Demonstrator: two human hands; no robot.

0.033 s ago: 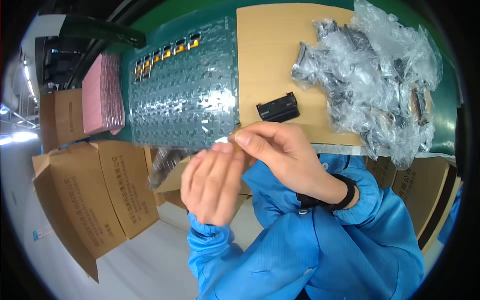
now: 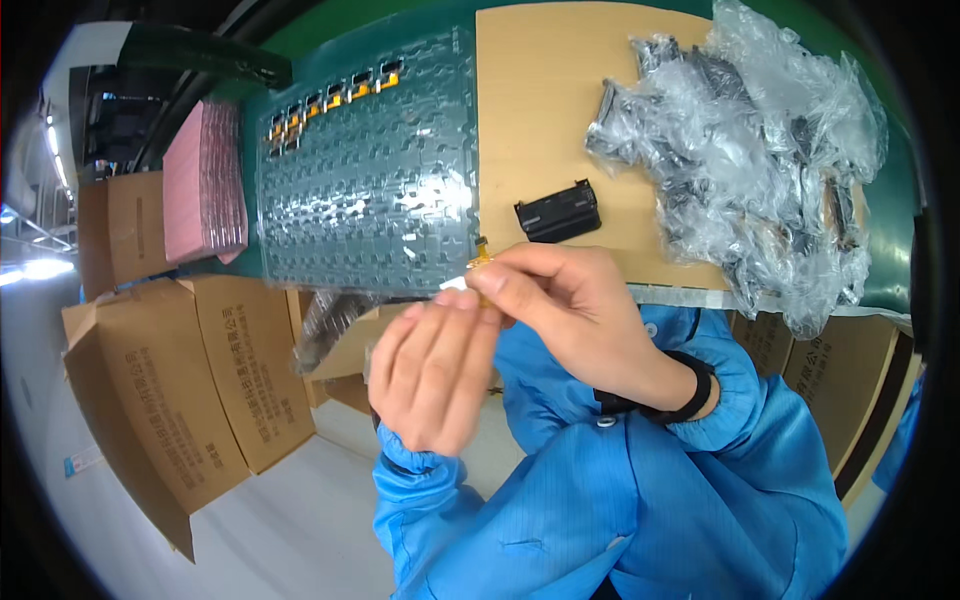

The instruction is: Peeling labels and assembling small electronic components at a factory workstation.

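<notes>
My right hand [image 2: 560, 305] pinches a small yellow flexible circuit [image 2: 482, 250] with a dark tip between thumb and forefinger. Close against it, my left hand [image 2: 432, 375] has its fingers bent together. A small white piece [image 2: 456, 283] shows at the left fingertips, and the rest of what they grip is hidden. Just beyond the hands lies a clear tray [image 2: 350, 200] with many moulded pockets. Along its far left part sit several similar yellow-and-black circuit parts [image 2: 334, 96]. A black plastic part [image 2: 560, 213] rests on the cardboard sheet [image 2: 540, 90], beyond my right hand.
A heap of clear plastic bags [image 2: 760, 160] with dark parts inside covers the right of the bench. Pink sheets or trays [image 2: 200, 185] are stacked at the left. Open cardboard boxes [image 2: 190, 390] stand on the floor at left, below the bench edge.
Both hands have shifted slightly right. More of the yellow flexible circuit now shows above my right fingertips. Things on the bench have stayed put.
</notes>
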